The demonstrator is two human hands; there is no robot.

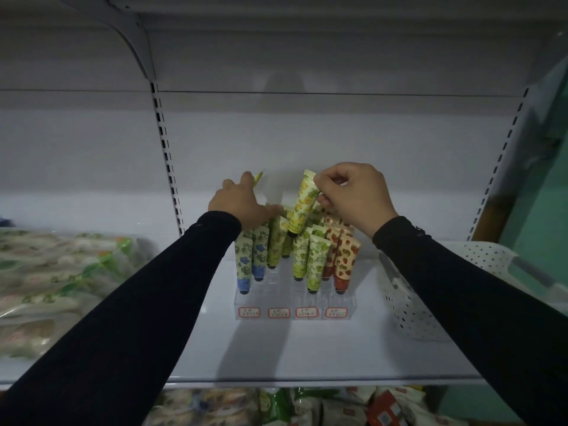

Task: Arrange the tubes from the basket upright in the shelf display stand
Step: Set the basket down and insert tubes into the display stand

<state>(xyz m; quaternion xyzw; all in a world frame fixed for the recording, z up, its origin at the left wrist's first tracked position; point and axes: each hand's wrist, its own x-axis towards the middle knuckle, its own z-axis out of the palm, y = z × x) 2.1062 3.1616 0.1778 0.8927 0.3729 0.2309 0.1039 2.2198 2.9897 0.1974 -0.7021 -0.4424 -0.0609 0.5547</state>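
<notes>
A clear display stand point(293, 302) with four red-framed labels sits mid-shelf and holds several upright tubes: blue-flower ones point(244, 265) on the left, green ones point(316, 265) in the middle, strawberry ones point(344, 262) on the right. My right hand point(353, 195) pinches the top of a yellow pineapple tube point(302, 204), cap down, just above the stand's back middle rows. My left hand point(239, 204) reaches over the back left tubes and holds a yellow-green tube point(258, 176) whose tip shows above my fingers. The white perforated basket point(408, 305) stands to the right, partly behind my right arm.
Bagged goods point(58, 287) lie on the shelf to the left. More packets point(276, 407) fill the shelf below. A slotted upright point(167, 161) and the white back wall stand behind the stand. Bare shelf point(307, 348) lies in front of the stand.
</notes>
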